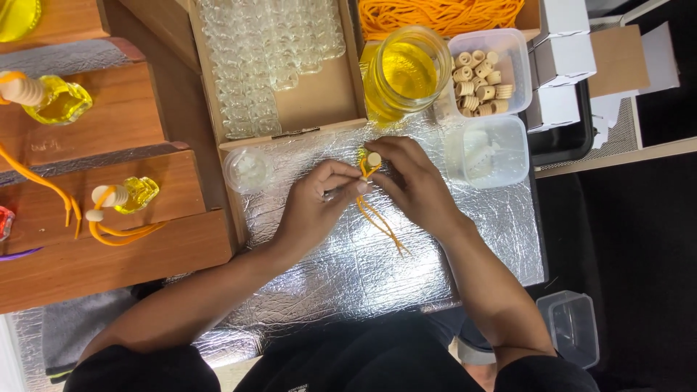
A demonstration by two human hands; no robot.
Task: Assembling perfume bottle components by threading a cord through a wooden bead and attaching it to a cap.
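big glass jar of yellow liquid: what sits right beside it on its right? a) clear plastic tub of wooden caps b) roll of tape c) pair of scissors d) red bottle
A: the big glass jar of yellow liquid stands next to the clear plastic tub of wooden caps.

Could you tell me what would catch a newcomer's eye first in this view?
Probably the big jar of bright yellow liquid at the top centre, beside a tub of wooden caps. Below it, the left hand and right hand meet over crinkled silver foil, holding a small capped bottle with an orange cord.
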